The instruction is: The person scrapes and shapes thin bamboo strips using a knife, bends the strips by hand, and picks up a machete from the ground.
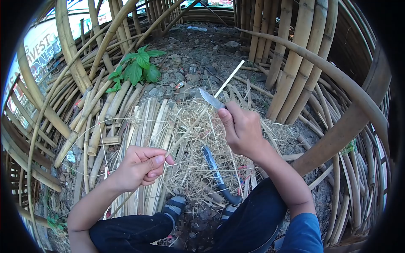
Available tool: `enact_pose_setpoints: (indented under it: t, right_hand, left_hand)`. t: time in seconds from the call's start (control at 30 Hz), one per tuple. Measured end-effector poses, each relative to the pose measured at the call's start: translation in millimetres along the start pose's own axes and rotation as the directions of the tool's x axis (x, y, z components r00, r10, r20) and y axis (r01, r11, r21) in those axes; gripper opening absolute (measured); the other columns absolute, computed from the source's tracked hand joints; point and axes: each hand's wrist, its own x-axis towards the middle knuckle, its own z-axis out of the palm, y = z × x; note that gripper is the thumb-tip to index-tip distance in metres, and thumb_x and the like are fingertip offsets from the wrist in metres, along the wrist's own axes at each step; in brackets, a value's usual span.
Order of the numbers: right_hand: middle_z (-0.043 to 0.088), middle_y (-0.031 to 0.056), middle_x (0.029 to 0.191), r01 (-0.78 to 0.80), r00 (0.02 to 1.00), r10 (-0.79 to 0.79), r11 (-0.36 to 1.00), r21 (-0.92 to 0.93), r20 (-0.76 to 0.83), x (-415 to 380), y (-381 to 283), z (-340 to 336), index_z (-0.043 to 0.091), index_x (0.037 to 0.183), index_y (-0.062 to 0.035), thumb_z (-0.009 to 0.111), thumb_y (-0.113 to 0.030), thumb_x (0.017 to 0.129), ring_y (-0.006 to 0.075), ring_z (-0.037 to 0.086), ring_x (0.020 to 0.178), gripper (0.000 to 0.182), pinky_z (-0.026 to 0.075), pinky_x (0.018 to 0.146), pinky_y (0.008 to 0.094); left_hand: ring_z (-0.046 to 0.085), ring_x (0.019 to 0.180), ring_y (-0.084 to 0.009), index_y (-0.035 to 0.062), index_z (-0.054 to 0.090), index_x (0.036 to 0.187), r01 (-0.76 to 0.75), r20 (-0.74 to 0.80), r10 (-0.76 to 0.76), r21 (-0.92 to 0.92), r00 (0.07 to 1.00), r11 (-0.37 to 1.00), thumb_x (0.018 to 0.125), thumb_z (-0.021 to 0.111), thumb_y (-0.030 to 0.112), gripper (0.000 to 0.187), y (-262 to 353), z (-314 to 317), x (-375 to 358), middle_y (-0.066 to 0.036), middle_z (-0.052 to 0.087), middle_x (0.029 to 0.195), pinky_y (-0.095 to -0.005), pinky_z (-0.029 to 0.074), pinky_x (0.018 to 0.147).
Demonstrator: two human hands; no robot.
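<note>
A small knife (211, 100) with a short metal blade is gripped in my right hand (242, 128), its tip pointing up and left. Behind the blade, a thin pale bamboo strip (229, 78) slants up to the right. My left hand (143, 168) is closed in a pinch on a thin strip that runs up and right from the fingers. Below the hands, a larger blade with a dark curved handle (216, 170) lies on a pile of shavings (198, 143).
Split bamboo slats (145, 126) lie left of the shavings. Bamboo poles (301, 59) stand at the right, where a bent pole (337, 74) arches across. A leafy green plant (137, 69) grows at the upper left. Rocky ground (190, 50) stretches behind. My sandalled feet are below.
</note>
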Motion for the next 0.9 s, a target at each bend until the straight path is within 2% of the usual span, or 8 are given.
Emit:
enact_pose_setpoints:
  t: [0.13,0.2,0.37,0.47,0.6,0.67,0.8,0.9]
  right_hand:
    - [0.054,0.0115,0.054,0.041,0.999,-0.041,0.999,0.020,0.010,-4.5,-2.0,4.3,0.052,0.082,-0.0043,0.048,-0.027,0.100,0.0301,0.054,0.043,0.029,0.040,0.042,0.0402]
    - [0.055,0.0113,0.054,-0.051,0.999,0.051,0.996,0.068,0.002,-0.8,-0.6,-0.4,0.053,0.082,-0.0044,0.047,-0.028,0.100,0.0301,0.055,0.044,0.030,0.040,0.042,0.0406]
    - [0.054,0.0112,0.053,0.076,0.997,-0.076,0.997,-0.012,-0.031,-1.9,2.7,1.9,0.053,0.081,-0.0044,0.046,-0.029,0.101,0.0310,0.054,0.042,0.032,0.040,0.042,0.0410]
    - [0.054,0.0118,0.053,-0.077,0.997,0.078,0.997,0.014,-0.017,-1.5,6.7,-0.2,0.052,0.081,-0.0045,0.046,-0.030,0.101,0.0318,0.054,0.043,0.033,0.040,0.042,0.0417]
    - [0.053,0.0126,0.052,0.077,0.995,-0.077,0.997,-0.001,-0.060,-0.9,8.9,1.2,0.051,0.080,-0.0042,0.045,-0.029,0.101,0.0321,0.054,0.043,0.033,0.039,0.043,0.0431]
    - [0.052,0.0121,0.051,-0.108,0.994,0.107,0.994,-0.031,-0.030,2.2,19.9,-1.4,0.052,0.081,-0.0042,0.045,-0.029,0.101,0.0320,0.054,0.043,0.032,0.039,0.043,0.0432]
    - [0.051,0.0120,0.051,0.008,0.998,-0.010,0.999,-0.039,-0.056,0.5,16.9,0.0,0.052,0.082,-0.0045,0.045,-0.029,0.101,0.0315,0.053,0.043,0.032,0.039,0.043,0.0426]
    - [0.050,0.0120,0.050,-0.113,0.993,0.112,0.993,-0.030,-0.025,2.6,25.0,-0.7,0.052,0.080,-0.0047,0.046,-0.029,0.101,0.0305,0.052,0.041,0.032,0.038,0.042,0.0424]
  left_hand:
    - [0.031,0.046,-0.0035,-0.0064,0.062,0.109,0.006,0.001,-0.006,0.010,1.000,1.000,0.101,0.049,0.012,0.025,-1.2,-0.9,0.0,0.001,0.042,0.060,-0.0210,0.023,0.040]
    - [0.031,0.046,-0.0035,-0.0064,0.062,0.109,-0.004,-0.004,0.004,-0.005,1.000,1.000,0.101,0.048,0.012,0.024,-1.7,-0.7,0.1,0.001,0.042,0.060,-0.0207,0.023,0.040]
    - [0.031,0.046,-0.0035,-0.0063,0.062,0.109,-0.017,-0.008,0.017,0.028,1.000,0.999,0.101,0.049,0.012,0.024,-1.3,-1.8,-0.3,0.001,0.042,0.060,-0.0207,0.023,0.040]
    - [0.031,0.046,-0.0035,-0.0062,0.062,0.109,-0.003,-0.015,0.004,0.021,1.000,1.000,0.101,0.049,0.012,0.024,-1.7,-1.3,-1.5,0.001,0.041,0.060,-0.0207,0.024,0.040]
    - [0.031,0.047,-0.0034,-0.0059,0.062,0.109,0.004,-0.020,-0.004,0.017,1.000,1.000,0.101,0.049,0.012,0.023,-2.4,-2.4,-1.4,0.001,0.041,0.060,-0.0207,0.024,0.041]
    - [0.031,0.047,-0.0034,-0.0058,0.063,0.109,0.002,-0.026,-0.001,0.037,1.000,0.999,0.101,0.049,0.012,0.023,-0.7,-1.9,-1.8,0.001,0.042,0.060,-0.0208,0.024,0.041]
    - [0.032,0.047,-0.0035,-0.0060,0.063,0.108,0.011,-0.027,-0.010,0.039,1.000,0.999,0.101,0.049,0.011,0.023,-3.0,-3.6,-1.5,0.001,0.042,0.060,-0.0209,0.024,0.041]
    - [0.032,0.048,-0.0036,-0.0060,0.063,0.109,0.017,-0.051,-0.014,0.054,0.999,0.998,0.101,0.050,0.012,0.023,0.0,-0.8,-2.4,0.001,0.043,0.060,-0.0209,0.024,0.041]
